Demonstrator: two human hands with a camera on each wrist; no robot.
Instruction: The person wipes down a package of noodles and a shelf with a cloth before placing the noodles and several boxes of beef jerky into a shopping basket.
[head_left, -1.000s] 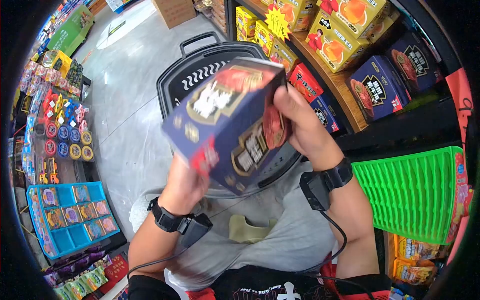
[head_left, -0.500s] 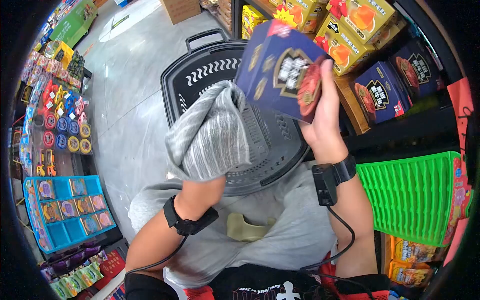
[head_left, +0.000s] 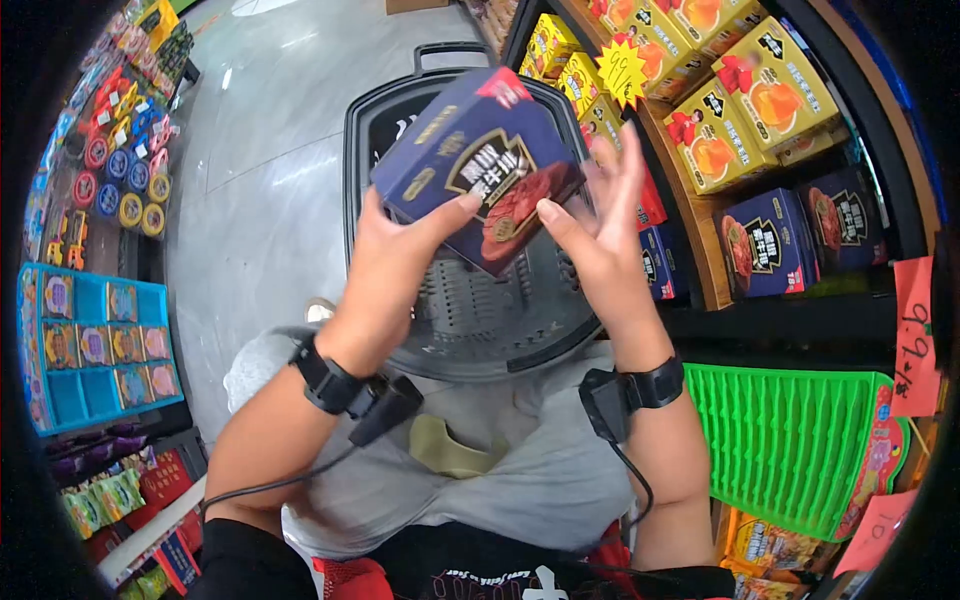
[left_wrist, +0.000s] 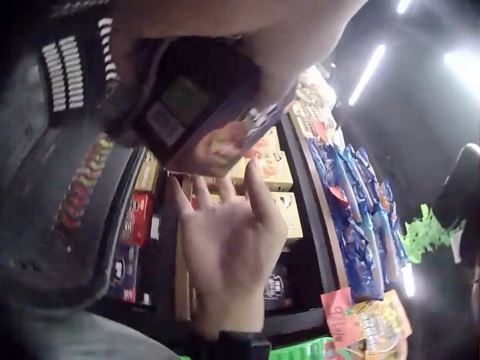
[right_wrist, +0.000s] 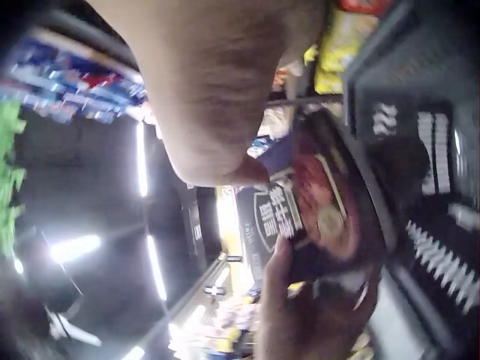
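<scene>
A dark blue cardboard box (head_left: 505, 170) with a meat picture and white lettering is held up, tilted, over a black shopping basket (head_left: 515, 362). My left hand (head_left: 385, 265) grips it at its lower left, thumb laid across the printed front and the other fingers hidden behind. The right hand (head_left: 612, 225) is at the box's right side, its fingers spread and extended, with the thumb tip right at the lower right edge. In the left wrist view that right hand (left_wrist: 232, 247) shows its palm, fingers apart beside the box (left_wrist: 214, 135).
Shelves on the right carry yellow boxes (head_left: 755, 95) and more dark blue boxes (head_left: 768, 245). Beneath them is a green ribbed rack (head_left: 780, 440). A blue compartment tray (head_left: 70, 395) and small toys (head_left: 120, 185) stand at the left. An olive stool (head_left: 450, 450) shows between the knees.
The left hand has gone from a grey striped cloth, now out of sight, to gripping the box. The right hand has loosened from the box and spread its fingers. The box has moved left and tilted.
</scene>
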